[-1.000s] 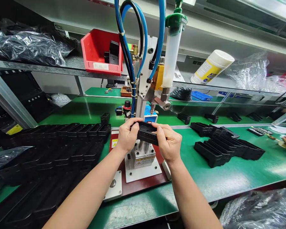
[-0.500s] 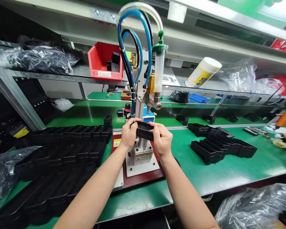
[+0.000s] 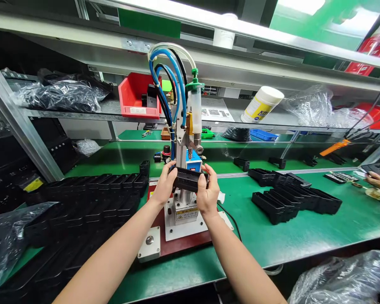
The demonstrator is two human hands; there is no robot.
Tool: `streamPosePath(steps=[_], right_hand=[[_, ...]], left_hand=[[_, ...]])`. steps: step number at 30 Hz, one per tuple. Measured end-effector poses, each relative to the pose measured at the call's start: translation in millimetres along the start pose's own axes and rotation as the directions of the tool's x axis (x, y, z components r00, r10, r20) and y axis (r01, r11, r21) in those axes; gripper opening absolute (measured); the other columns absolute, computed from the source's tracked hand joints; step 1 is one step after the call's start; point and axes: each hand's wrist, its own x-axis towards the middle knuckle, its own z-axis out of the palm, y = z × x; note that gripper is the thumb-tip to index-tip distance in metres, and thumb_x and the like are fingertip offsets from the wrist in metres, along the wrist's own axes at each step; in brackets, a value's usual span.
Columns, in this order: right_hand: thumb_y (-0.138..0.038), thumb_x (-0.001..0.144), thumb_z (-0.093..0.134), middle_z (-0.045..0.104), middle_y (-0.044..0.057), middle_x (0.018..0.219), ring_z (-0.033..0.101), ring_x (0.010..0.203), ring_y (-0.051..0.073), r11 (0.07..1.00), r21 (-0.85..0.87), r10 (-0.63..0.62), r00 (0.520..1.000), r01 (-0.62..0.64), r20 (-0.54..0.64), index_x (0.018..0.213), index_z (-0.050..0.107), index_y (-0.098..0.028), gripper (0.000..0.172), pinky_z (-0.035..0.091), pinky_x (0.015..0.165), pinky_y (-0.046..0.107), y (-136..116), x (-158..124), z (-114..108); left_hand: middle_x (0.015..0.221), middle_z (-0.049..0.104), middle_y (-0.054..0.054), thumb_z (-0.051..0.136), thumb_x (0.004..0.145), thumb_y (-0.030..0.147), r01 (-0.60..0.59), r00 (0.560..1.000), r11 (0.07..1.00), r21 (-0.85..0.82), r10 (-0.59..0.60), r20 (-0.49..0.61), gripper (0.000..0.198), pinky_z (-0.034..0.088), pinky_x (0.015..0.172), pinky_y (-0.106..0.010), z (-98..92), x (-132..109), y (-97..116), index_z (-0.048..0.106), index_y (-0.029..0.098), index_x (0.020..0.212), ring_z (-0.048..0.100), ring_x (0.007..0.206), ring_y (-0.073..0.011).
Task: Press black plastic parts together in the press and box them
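Between my two hands is a black plastic housing (image 3: 187, 180), long and box-shaped, held in front of the column of a bench dispensing machine (image 3: 180, 156). My left hand (image 3: 165, 184) grips its left end, thumb on the near side. Its right end is in my right hand (image 3: 208, 191), with the thumb on the near face and the fingers behind. The machine's nozzle (image 3: 190, 154) points down just above and behind the housing. A clear syringe (image 3: 194, 105) with a green cap feeds it. On the dark red base is a silver push button (image 3: 150, 240).
Rows of black housings (image 3: 91, 207) cover the left bench, and more housings (image 3: 291, 196) lie at the right. A red bin (image 3: 139, 95) and a yellow-labelled canister (image 3: 262, 104) stand on the shelf. At far right are a co-worker's hand (image 3: 379, 181) and a hanging orange tool (image 3: 335, 147).
My hands have turned the housing, so more of its long near side shows. My head view has shifted upward. The co-worker's hand has let go of the orange tool, which now hangs.
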Motion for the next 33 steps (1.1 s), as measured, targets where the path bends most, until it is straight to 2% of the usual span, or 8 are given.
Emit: streamPosePath(steps=[5, 11, 16, 20, 24, 27, 29, 33], right_hand=[[-0.047, 0.095, 0.044, 0.068, 0.009, 0.092, 0.064, 0.081, 0.022, 0.991, -0.104, 0.084, 0.996, -0.087, -0.031, 0.100, 0.062, -0.016, 0.037, 0.050, 0.072, 0.032, 2.5, -1.4, -0.4], [-0.046, 0.092, 0.042, 0.066, 0.008, 0.083, 0.062, 0.071, 0.021, 0.987, -0.158, 0.020, 0.995, -0.034, -0.093, 0.093, 0.062, -0.017, 0.035, 0.048, 0.066, 0.031, 7.3, 0.0, 5.1], [-0.047, 0.091, 0.044, 0.066, 0.007, 0.080, 0.061, 0.067, 0.020, 0.990, -0.137, 0.017, 0.997, -0.028, -0.078, 0.090, 0.062, -0.017, 0.035, 0.047, 0.062, 0.029, 6.7, 4.1, 3.5], [-0.048, 0.091, 0.046, 0.066, 0.005, 0.079, 0.060, 0.066, 0.019, 0.995, -0.103, 0.005, 0.999, -0.011, -0.052, 0.091, 0.064, -0.017, 0.035, 0.045, 0.061, 0.028, 4.7, 11.1, 0.6], [-0.045, 0.093, 0.045, 0.067, 0.006, 0.082, 0.061, 0.071, 0.020, 0.999, -0.054, 0.006, 0.998, -0.009, -0.062, 0.091, 0.064, -0.016, 0.035, 0.046, 0.064, 0.029, 3.0, 17.8, 2.8], [-0.044, 0.093, 0.043, 0.066, 0.006, 0.085, 0.062, 0.072, 0.020, 1.000, -0.005, 0.017, 0.998, -0.018, -0.063, 0.094, 0.063, -0.016, 0.034, 0.047, 0.065, 0.030, -4.5, 16.8, 2.2], [-0.042, 0.093, 0.044, 0.066, 0.006, 0.085, 0.062, 0.072, 0.020, 0.999, 0.049, 0.019, 1.000, -0.018, -0.015, 0.097, 0.062, -0.016, 0.032, 0.047, 0.065, 0.030, -14.2, 9.6, -3.0], [-0.041, 0.094, 0.043, 0.065, 0.006, 0.088, 0.063, 0.075, 0.021, 0.978, 0.207, -0.029, 0.985, -0.006, 0.169, 0.103, 0.061, -0.017, 0.032, 0.049, 0.065, 0.031, -37.9, -19.2, -20.0]], left_hand=[[0.064, 0.045, 0.000, 0.034, 0.089, 0.058, -0.022, 0.994, 0.995, 0.097, 0.033, -0.107, 0.046, 0.036, 0.060, -0.027, 9.3, 1.6, -7.7, 0.043, 0.020, 0.065, 0.043, 0.063, -0.0157], [0.059, 0.035, 0.002, 0.033, 0.085, 0.061, -0.027, 0.979, 0.983, 0.181, 0.062, -0.192, 0.047, 0.028, 0.057, -0.029, 16.1, 3.1, -13.9, 0.034, 0.023, 0.059, 0.033, 0.060, -0.0156], [0.064, 0.042, 0.000, 0.030, 0.086, 0.067, -0.031, 0.979, 0.988, 0.152, 0.060, -0.194, 0.051, 0.034, 0.062, -0.029, 15.7, 0.9, -9.6, 0.042, 0.022, 0.065, 0.040, 0.064, -0.0170], [0.108, 0.059, -0.009, 0.028, 0.089, 0.069, -0.063, 0.991, 0.995, 0.077, 0.071, -0.116, 0.060, 0.044, 0.084, -0.032, 9.1, -2.5, -1.9, 0.053, 0.019, 0.111, 0.055, 0.097, -0.0214], [0.149, 0.036, -0.014, 0.043, 0.085, 0.071, -0.067, 0.991, 0.998, -0.009, 0.068, 0.114, 0.077, 0.033, 0.109, -0.040, -3.8, 0.1, 7.3, 0.033, 0.021, 0.141, 0.039, 0.134, -0.0262], [0.152, 0.031, -0.014, 0.050, 0.087, 0.062, -0.086, 0.974, 0.996, -0.023, 0.089, 0.208, 0.075, 0.029, 0.114, -0.042, -18.5, -1.5, 15.3, 0.027, 0.021, 0.145, 0.037, 0.136, -0.0266], [0.147, 0.037, -0.015, 0.051, 0.088, 0.057, -0.127, 0.961, 0.992, 0.016, 0.119, 0.251, 0.071, 0.039, 0.108, -0.042, -33.1, -13.1, 20.7, 0.028, 0.021, 0.145, 0.048, 0.127, -0.0270], [0.130, 0.056, -0.012, 0.063, 0.085, 0.039, -0.275, 0.907, 0.942, 0.194, 0.188, 0.376, 0.061, 0.052, 0.095, -0.037, -70.7, -68.7, 34.8, 0.039, 0.028, 0.141, 0.059, 0.114, -0.0266]])
